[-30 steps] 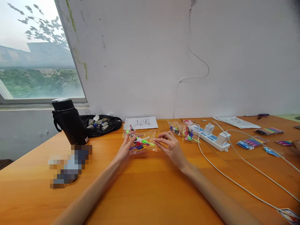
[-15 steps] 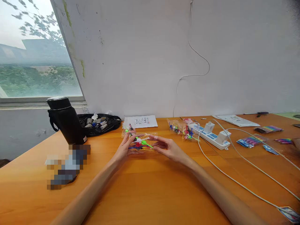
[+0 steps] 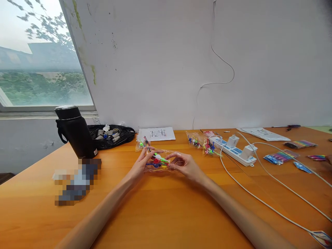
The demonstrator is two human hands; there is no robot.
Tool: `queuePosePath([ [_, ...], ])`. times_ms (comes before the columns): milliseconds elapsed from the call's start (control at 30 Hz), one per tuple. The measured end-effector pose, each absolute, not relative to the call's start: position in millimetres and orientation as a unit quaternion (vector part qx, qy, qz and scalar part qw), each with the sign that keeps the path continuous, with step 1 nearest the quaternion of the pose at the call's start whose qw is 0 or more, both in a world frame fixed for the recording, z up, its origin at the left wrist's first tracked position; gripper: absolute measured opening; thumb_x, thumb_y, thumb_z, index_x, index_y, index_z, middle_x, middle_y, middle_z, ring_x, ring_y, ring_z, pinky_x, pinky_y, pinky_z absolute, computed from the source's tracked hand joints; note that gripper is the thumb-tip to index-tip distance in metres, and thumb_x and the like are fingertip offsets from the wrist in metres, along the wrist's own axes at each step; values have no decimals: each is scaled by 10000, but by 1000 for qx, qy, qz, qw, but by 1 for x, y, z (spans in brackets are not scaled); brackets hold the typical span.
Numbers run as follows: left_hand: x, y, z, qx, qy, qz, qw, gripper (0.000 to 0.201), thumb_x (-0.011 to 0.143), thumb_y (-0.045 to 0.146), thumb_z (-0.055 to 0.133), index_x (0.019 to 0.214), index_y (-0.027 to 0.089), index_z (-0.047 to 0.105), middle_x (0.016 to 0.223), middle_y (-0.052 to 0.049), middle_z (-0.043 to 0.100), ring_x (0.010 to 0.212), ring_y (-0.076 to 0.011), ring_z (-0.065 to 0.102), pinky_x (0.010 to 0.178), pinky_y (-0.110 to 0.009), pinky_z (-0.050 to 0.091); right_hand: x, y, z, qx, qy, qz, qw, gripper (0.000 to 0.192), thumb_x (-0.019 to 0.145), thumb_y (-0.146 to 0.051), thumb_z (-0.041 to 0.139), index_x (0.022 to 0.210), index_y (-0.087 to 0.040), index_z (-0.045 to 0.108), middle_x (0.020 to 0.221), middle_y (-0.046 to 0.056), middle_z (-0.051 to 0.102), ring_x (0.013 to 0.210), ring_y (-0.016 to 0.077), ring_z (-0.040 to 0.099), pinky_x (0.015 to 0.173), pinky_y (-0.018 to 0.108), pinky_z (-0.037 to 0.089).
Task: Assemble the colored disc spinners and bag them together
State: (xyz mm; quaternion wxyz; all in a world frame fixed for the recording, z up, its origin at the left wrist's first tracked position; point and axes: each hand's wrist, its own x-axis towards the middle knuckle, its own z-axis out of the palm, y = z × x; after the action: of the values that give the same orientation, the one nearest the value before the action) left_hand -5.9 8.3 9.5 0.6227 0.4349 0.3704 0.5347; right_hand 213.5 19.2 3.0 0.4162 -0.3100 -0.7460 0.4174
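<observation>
A clear plastic bag (image 3: 157, 166) of small plastic pieces in white, green, red, blue and yellow is held between my two hands above the table. My left hand (image 3: 140, 164) is closed on the bag's left side, its thumb and fingers pressed over dark thin pieces. At the right end, my right hand (image 3: 185, 165) pinches the film beside a green piece with thumb and fingertips. What the pieces are exactly cannot be made out. Just behind my left hand lies another clear packet (image 3: 140, 144) with green bits, partly hidden.
A black flask (image 3: 75, 133) and a black bag of odds and ends (image 3: 111, 136) stand left. To the right are similar packets (image 3: 198, 141), a power strip (image 3: 234, 152) with trailing white cables, and colourful packs (image 3: 281, 156). Another person's hand (image 3: 329, 159) shows at the right edge.
My right hand has moved slightly left and curled closer onto the bag's end. The pieces in the bag have shifted and tilted. The view has turned a little left.
</observation>
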Motion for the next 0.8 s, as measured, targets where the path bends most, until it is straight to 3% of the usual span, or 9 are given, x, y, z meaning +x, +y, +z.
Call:
queuePosePath([
  [133,-9,12,4,422,388,527,627,685,778,420,764,1379,316,452,1060,-27,693,621,-113,670,648,-272,593,213,18,4,-278,-787,377,401,431,805,-392,768,1207,-258,686,1297,67,638,893,150,654,794,275,546],
  [267,-9,13,0,421,392,508,641,746,798,435,746,1442,318,388,1042,-43,692,675,-131,690,658,-256,575,213,19,1,-283,-779,363,426,316,856,-414,713,1119,-241,739,1226,76,681,864,168,672,731,281,549],
  [433,-8,13,2,437,367,510,644,613,805,471,731,1342,300,492,1081,-48,680,819,-176,719,716,-278,585,212,21,0,-292,-751,350,479,268,902,-421,648,1038,-219,761,1122,82,715,1034,229,661,851,333,549],
  [633,-8,10,7,431,341,525,650,500,826,445,721,1265,304,526,1152,-40,658,849,-176,710,741,-319,605,211,21,6,-311,-724,399,469,333,901,-432,640,1128,-202,717,1096,72,705,1008,216,654,867,320,544],
  [800,-8,10,7,433,341,528,646,481,839,433,711,1266,304,530,1152,-32,668,883,-170,703,771,-305,598,212,23,8,-321,-707,444,447,392,822,-431,726,1112,-167,716,1043,77,718,864,201,675,775,309,568],
])
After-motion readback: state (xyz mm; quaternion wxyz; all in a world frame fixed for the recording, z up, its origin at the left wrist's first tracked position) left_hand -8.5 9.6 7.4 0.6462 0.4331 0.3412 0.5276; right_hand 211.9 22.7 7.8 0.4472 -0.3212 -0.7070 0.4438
